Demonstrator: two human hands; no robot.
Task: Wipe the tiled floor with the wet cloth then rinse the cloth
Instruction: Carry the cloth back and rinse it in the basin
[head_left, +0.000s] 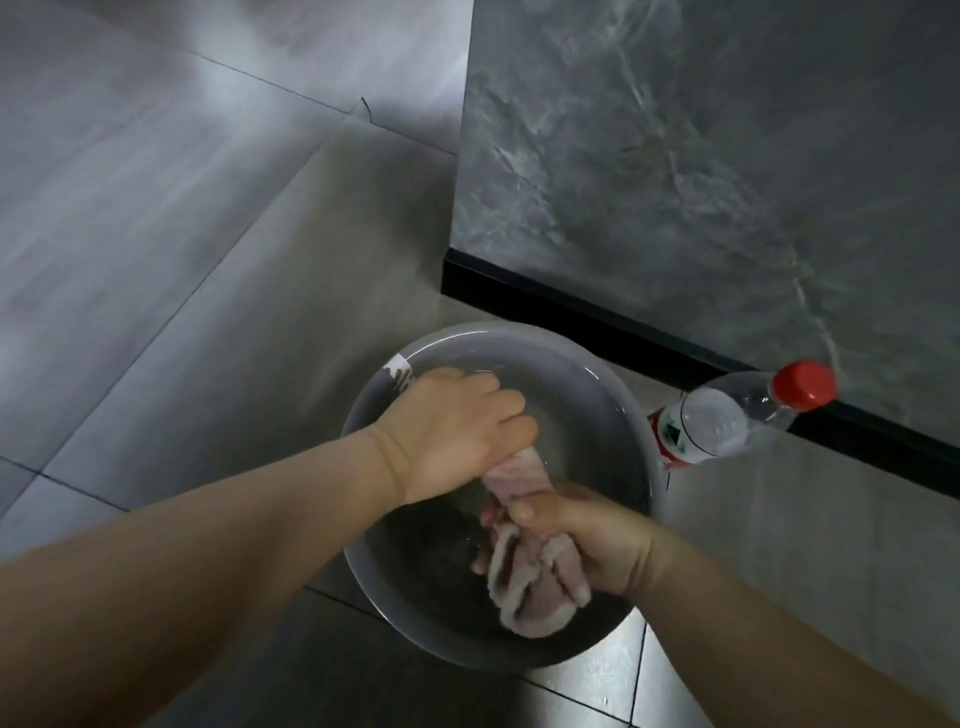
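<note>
**Cloth held in both hands over the basin**

The pink cloth (524, 597), edged in white, is bunched into a thick rope and sits over the inside of a round grey basin (584, 387). The left hand (457, 436) is clenched round its upper end, knuckles up and fingers curled under. The right hand (587, 535) grips the cloth lower down, with the thumb lying across the top of it. A short stretch of cloth shows between the two hands. Below the right hand the rest hangs in loose folds towards the near side of the basin. Faint glints on the basin's far inner wall suggest water, though whether the folds are actually dipped in it cannot be told. Both forearms reach in from the near edge of the view.

A torn white sticker (400, 373) clings to the basin's far-left rim, just beside the left hand. The basin stands on the grey tiled floor (208, 312), whose dark grout lines run past it. Just to its right a clear plastic bottle (717, 421) with a red cap (804, 385) and a red-and-white label stands on the floor. Behind both runs a black skirting strip (571, 317) at the foot of a grey marbled wall (701, 182).
</note>
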